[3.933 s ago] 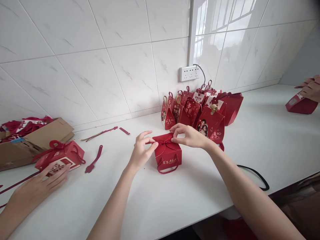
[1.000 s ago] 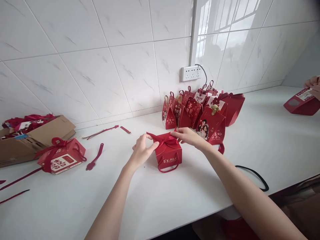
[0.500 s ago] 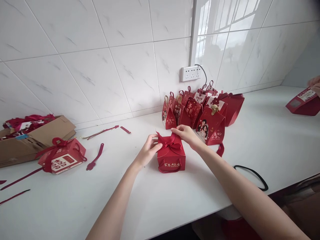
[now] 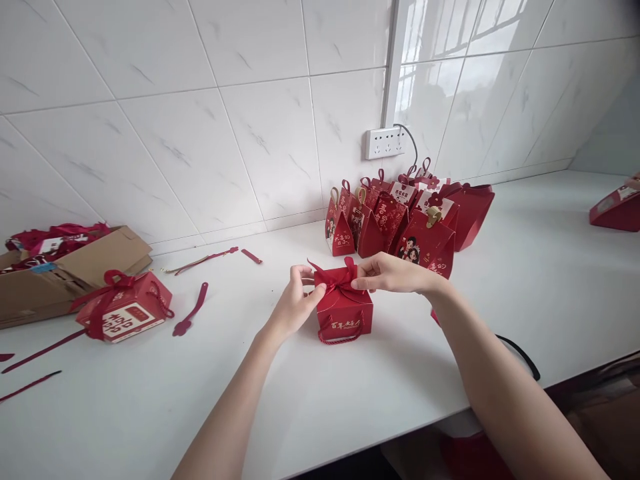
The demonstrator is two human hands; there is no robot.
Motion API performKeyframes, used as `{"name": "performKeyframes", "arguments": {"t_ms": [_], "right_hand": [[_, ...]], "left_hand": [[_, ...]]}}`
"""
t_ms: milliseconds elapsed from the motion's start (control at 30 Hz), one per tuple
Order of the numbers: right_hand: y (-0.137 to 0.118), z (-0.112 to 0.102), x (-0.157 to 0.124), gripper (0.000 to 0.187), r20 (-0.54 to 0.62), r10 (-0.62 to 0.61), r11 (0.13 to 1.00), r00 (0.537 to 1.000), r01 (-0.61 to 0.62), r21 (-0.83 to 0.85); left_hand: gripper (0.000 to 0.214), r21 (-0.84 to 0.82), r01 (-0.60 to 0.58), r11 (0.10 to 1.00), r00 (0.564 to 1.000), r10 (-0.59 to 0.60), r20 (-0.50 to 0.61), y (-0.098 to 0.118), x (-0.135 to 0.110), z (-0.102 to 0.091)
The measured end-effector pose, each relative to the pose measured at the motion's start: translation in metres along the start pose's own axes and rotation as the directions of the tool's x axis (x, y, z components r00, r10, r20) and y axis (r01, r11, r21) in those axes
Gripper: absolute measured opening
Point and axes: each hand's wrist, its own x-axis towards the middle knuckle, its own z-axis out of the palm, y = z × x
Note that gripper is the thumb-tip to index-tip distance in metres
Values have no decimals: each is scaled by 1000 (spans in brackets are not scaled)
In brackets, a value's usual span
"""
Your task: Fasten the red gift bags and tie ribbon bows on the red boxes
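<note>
A small red gift box [image 4: 346,315] with gold lettering and a twisted cord handle on its front stands upright on the white table. Across its top lies a red ribbon [image 4: 344,283], tied in a bow. At the bow's left side, my left hand [image 4: 298,297] is closed, thumb and fingers pinching a ribbon loop. My right hand [image 4: 386,273] comes from the right and pinches the ribbon on the bow's other side, close to the knot. Parts of the bow are hidden behind my fingers.
Several red gift boxes [image 4: 385,223] crowd together by the wall below a power strip [image 4: 385,143]. Leftward sit a ribboned box [image 4: 125,310], an open cardboard carton [image 4: 100,270] and a loose flower-ended strap [image 4: 193,312]. A black cord [image 4: 523,353] lies near the right table edge.
My right hand has shifted from the ribbon's raised end to the right side of the bow near the knot. My left hand stays at the bow. The other person's hand at far right has left view.
</note>
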Motion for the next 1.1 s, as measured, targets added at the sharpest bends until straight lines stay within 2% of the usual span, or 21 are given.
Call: {"name": "performKeyframes", "arguments": {"t_ms": [67, 133, 233, 433, 600, 1100], "right_hand": [[4, -1, 3, 34, 32, -14, 993, 999, 11, 115], [8, -3, 5, 33, 77, -12, 974, 997, -6, 227], [14, -5, 7, 34, 127, -22, 940, 992, -23, 341], [25, -6, 13, 32, 179, -45, 871, 983, -49, 489], [31, -5, 16, 31, 179, -53, 835, 982, -54, 548], [49, 1, 24, 35, 170, -49, 789, 984, -66, 611]], "left_hand": [[32, 121, 55, 991, 999, -54, -8, 2, 0, -6], [42, 148, 105, 983, 989, -119, 90, 5, 0, -12], [45, -16, 134, 991, 957, -125, 263, 8, 1, -17], [40, -313, 167, 935, 932, -46, 359, 5, 3, -13], [43, -410, 183, 894, 929, -21, 368, 1, 3, -11], [42, -458, 190, 868, 938, -23, 347, -6, 5, -7]]}}
